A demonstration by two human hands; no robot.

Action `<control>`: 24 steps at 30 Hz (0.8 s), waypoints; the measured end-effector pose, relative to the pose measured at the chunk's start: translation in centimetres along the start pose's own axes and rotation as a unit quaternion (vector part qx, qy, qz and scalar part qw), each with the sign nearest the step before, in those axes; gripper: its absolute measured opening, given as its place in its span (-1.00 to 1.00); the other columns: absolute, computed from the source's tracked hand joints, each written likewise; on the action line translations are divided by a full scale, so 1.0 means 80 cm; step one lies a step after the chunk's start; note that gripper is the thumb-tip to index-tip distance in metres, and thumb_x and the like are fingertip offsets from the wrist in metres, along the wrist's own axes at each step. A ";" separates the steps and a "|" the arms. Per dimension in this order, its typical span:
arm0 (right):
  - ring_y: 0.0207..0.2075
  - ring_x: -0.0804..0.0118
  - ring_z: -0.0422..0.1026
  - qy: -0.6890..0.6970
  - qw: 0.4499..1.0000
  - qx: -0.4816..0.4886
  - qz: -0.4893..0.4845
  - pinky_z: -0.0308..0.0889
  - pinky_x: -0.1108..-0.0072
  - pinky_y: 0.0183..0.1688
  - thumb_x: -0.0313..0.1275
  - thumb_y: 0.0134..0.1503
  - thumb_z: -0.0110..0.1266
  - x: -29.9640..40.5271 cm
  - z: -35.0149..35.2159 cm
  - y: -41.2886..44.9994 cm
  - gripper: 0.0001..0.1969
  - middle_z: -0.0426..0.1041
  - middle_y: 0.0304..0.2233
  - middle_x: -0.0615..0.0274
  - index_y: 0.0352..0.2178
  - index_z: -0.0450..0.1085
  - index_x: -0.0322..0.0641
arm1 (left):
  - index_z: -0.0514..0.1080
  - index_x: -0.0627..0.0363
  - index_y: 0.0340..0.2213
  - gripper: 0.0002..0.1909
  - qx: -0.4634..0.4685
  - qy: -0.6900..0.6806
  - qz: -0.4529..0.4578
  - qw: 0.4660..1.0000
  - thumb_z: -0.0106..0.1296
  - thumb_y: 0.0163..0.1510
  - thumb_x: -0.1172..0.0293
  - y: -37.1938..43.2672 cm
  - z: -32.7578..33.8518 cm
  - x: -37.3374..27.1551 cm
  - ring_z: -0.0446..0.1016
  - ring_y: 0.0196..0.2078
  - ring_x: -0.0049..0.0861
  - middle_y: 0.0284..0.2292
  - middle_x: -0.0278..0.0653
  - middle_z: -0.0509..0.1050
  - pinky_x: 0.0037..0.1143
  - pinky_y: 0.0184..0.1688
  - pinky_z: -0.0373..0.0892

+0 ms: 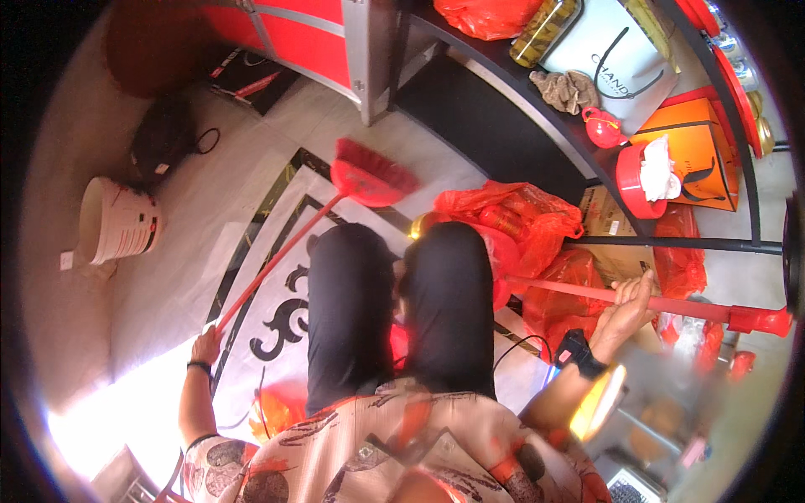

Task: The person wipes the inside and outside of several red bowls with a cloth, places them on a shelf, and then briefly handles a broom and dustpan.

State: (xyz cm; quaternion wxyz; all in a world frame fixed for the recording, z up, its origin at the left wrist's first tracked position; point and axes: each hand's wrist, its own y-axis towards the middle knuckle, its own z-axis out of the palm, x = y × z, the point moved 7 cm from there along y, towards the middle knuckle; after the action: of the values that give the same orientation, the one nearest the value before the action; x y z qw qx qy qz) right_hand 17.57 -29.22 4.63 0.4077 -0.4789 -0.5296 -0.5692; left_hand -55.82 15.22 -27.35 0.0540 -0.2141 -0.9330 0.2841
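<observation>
My left hand (206, 346) is closed around the thin handle of a red broom (371, 179). The broom's head rests on the tiled floor beyond my knees, its bristles pointing away from me. On the right, my right hand (626, 305) grips a thicker red pole (685, 305), which runs from beside my right knee out to the right edge. Its lower end meets a red plastic part (500, 276), perhaps a dustpan, partly hidden by my knee and red bags. A black band is on each wrist.
Red plastic bags (534, 207) and cardboard boxes (600, 207) lie by the black shelf (698, 241) at right. The shelf holds paper bags, a jar and a red tub (632, 182). A white bucket (119, 220) stands at left. A red cabinet (305, 44) stands ahead.
</observation>
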 end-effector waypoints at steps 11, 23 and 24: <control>-0.73 0.58 -0.07 0.002 1.000 0.003 -0.016 0.18 0.62 -0.49 -0.30 0.21 0.03 0.024 -0.033 0.007 -0.53 -0.03 -0.79 0.49 -0.76 0.07 0.02 | 0.19 0.15 -0.71 -0.46 -0.135 -0.340 -0.225 0.903 -0.03 0.20 0.04 -0.400 0.131 0.149 0.04 -0.59 -0.63 -0.70 -0.42 0.11 -0.43 -0.58 0.01; -0.73 0.58 -0.07 0.003 0.997 0.005 -0.077 0.16 0.62 -0.48 -0.31 0.17 0.09 0.051 -0.082 0.006 -0.49 -0.04 -0.79 0.48 -0.79 0.02 0.02 | 0.41 0.13 -0.64 -0.51 -0.081 -0.481 -0.180 0.854 0.08 0.08 -0.07 -0.312 0.150 -0.104 0.19 -0.66 -0.74 -0.75 -0.48 0.23 -0.58 -0.61 0.10; -0.74 0.58 -0.08 0.021 0.997 0.013 -0.073 0.16 0.63 -0.48 -0.33 0.18 0.07 0.047 -0.093 0.011 -0.50 -0.04 -0.79 0.48 -0.79 0.02 0.02 | 0.40 0.12 -0.62 -0.52 -0.080 -0.486 -0.145 0.858 0.10 0.07 -0.06 -0.309 0.133 -0.118 0.18 -0.69 -0.73 -0.75 -0.48 0.22 -0.58 -0.64 0.09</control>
State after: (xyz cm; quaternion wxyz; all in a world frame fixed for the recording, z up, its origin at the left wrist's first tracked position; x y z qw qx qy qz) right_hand 16.82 -36.56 8.64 0.3826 -0.4218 -0.5617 -0.6002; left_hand -58.79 -12.68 -22.36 -0.3829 0.0853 -0.8806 0.2658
